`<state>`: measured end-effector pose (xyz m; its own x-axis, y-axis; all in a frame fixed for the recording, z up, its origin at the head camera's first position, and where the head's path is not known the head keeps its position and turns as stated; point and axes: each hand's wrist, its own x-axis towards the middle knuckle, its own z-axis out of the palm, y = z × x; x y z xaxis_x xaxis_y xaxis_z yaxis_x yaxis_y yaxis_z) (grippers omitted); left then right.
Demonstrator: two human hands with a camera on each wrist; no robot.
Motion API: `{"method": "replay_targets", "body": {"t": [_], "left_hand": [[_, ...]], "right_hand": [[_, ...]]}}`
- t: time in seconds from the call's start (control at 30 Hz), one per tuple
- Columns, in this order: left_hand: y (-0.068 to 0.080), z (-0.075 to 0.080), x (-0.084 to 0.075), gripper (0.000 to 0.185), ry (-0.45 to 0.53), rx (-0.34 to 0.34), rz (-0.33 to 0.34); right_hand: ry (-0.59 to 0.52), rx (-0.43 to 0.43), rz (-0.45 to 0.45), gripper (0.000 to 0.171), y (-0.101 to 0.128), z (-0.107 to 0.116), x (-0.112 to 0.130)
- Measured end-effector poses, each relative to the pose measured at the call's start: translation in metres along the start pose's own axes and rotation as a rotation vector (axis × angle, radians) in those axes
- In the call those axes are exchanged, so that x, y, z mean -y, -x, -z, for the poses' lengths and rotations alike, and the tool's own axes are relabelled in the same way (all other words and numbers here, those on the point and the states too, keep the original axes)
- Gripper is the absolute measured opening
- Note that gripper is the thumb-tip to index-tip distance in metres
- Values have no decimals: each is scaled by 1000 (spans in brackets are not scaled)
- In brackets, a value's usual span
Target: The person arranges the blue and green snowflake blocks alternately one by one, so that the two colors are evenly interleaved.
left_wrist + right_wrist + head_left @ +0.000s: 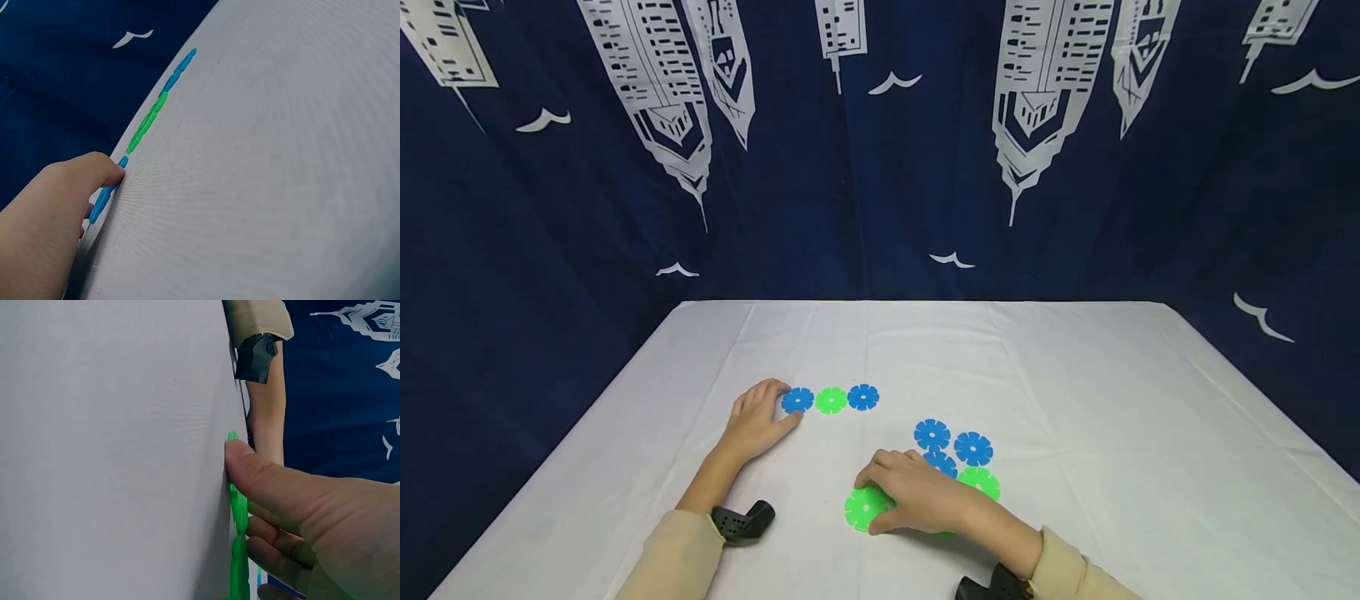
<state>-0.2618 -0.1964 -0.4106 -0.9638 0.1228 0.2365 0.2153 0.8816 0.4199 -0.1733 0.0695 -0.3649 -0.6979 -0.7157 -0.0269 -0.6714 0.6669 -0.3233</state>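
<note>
Three flat notched snowflake discs lie in a row on the cloth: a blue disc [797, 400] at the left end, a green disc [831, 401] in the middle and another blue disc [862, 397] at the right. My left hand [760, 422] holds the left blue disc by its edge, thumb on the near side and fingers on the far side. Closer to me, my right hand [917, 492] pinches a green snowflake disc [863, 508] between thumb and fingers, low at the table. The right wrist view shows the thumb [244, 465] over this disc's edge.
Beside and partly beneath my right hand lies a loose group: several blue discs [973, 448] and a green disc [981, 480], with a sliver of another green one under the wrist. A white cloth covers the table [1075, 375]. Behind hangs a dark blue printed curtain [865, 183].
</note>
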Motion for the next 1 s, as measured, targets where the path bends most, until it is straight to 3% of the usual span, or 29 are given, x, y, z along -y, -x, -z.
{"method": "replay_targets", "body": {"t": [0.77, 1.0], "left_hand": [[-1, 1, -1, 51, -2, 4, -1], [0, 0, -1, 51, 2, 5, 5]], "right_hand": [[-223, -7, -42, 44, -5, -8, -1], [-337, -33, -35, 35, -8, -15, 1]]}}
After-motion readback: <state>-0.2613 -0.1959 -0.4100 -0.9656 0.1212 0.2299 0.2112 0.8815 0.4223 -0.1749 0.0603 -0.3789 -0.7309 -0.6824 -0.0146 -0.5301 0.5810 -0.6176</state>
